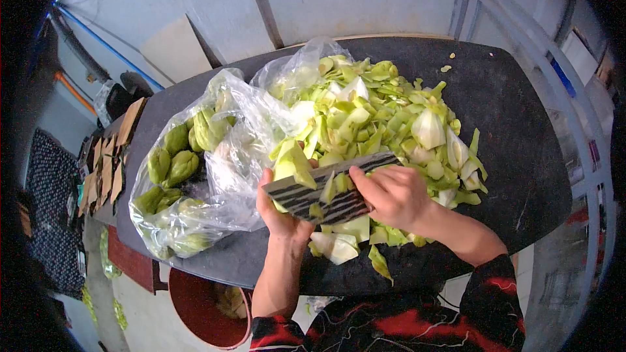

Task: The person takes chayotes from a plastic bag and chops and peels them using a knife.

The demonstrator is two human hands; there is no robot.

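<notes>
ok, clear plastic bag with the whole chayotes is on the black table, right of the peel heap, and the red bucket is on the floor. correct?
Wrong side: the head view shows the clear plastic bag with the whole chayotes left of the peel heap. It is on the black table, and the red bucket is on the floor.

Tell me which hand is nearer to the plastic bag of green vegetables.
Left. The left hand is close beside the bag; the right hand is farther away, at the striped blade.
</notes>
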